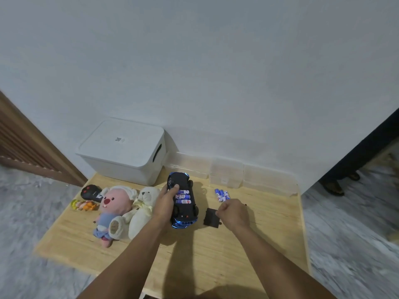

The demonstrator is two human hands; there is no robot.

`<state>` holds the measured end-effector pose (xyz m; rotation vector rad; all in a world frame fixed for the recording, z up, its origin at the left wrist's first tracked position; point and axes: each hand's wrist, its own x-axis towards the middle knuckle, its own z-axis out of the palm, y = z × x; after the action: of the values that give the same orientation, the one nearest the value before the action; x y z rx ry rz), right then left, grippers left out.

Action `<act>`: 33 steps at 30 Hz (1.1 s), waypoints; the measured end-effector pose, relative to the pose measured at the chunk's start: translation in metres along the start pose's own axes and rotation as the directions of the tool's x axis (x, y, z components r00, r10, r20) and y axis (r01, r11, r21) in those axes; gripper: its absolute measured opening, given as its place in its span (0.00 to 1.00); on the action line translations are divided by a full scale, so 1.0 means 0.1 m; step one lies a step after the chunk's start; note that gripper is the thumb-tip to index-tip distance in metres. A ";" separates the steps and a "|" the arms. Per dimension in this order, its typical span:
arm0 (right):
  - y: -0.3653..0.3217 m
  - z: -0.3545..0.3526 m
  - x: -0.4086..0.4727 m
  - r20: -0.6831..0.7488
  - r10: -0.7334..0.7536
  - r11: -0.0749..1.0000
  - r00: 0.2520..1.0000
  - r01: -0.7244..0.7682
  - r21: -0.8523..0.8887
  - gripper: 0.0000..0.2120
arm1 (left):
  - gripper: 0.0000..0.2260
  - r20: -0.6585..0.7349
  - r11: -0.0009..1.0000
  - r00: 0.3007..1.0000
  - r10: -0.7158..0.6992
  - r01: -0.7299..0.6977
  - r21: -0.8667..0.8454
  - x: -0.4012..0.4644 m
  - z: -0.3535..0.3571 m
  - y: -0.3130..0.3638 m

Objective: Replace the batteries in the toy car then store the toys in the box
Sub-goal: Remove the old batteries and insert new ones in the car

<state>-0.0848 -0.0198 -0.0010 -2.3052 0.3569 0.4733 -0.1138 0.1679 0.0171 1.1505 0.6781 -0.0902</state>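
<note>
A blue toy car [185,209] lies upside down on the wooden table [216,255], its battery bay open with three blue batteries [183,197] showing inside. My left hand [165,205] grips the car's left side. My right hand [233,213] pinches the corner of the black battery cover [211,217], which rests on the table just right of the car. Three loose blue batteries [222,195] lie behind my right hand. The white storage box [123,152] stands at the back left with its lid on.
A pink plush [113,209], a cream teddy bear [142,209], a small figurine [83,205] and a black remote [91,192] lie left of the car. Clear plastic boxes [226,173] line the wall. A person's sandalled feet [336,184] stand off the table's right edge.
</note>
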 end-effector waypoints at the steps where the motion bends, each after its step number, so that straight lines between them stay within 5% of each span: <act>1: -0.08 -0.02 -0.01 0.021 -0.044 0.997 0.999 0.042 0.065 0.06 | 0.13 0.012 1.000 1.000 0.006 -0.006 0.005 0.01 0.02 0.00; 7: -0.52 -0.10 -0.10 0.142 -0.178 0.890 0.974 0.098 0.444 0.07 | 0.15 0.061 0.994 0.994 0.089 -0.093 0.061 -0.01 0.17 -0.02; 14: -0.64 -0.11 -0.10 0.201 -0.089 0.886 0.975 -0.015 0.464 0.10 | 0.23 0.065 0.953 0.966 0.252 -0.259 0.159 -0.09 0.28 -0.03; 18: -0.72 -0.12 -0.11 0.275 0.058 0.817 0.960 -0.204 0.539 0.10 | 0.21 0.111 0.908 0.937 0.330 -0.347 0.233 -0.10 0.29 -0.06; 23: -0.69 -0.15 -0.11 0.355 0.132 0.767 0.925 -0.322 0.555 0.11 | 0.21 0.146 0.906 0.937 0.319 -0.346 0.244 -0.08 0.28 -0.10; 30: -0.69 -0.19 -0.14 0.277 0.032 0.761 0.960 -0.204 0.616 0.00 | 0.20 0.140 0.940 0.949 0.284 -0.304 0.156 -0.07 0.27 -0.08; 33: -0.69 -0.16 -0.17 0.191 -0.036 0.771 0.981 -0.095 0.630 0.07 | 0.17 0.164 0.959 0.950 0.267 -0.278 0.048 -0.09 0.30 -0.06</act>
<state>-0.0694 0.0179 0.0595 -1.5729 0.3867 0.4934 -0.1095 0.1367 0.0241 1.2815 0.3746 0.0311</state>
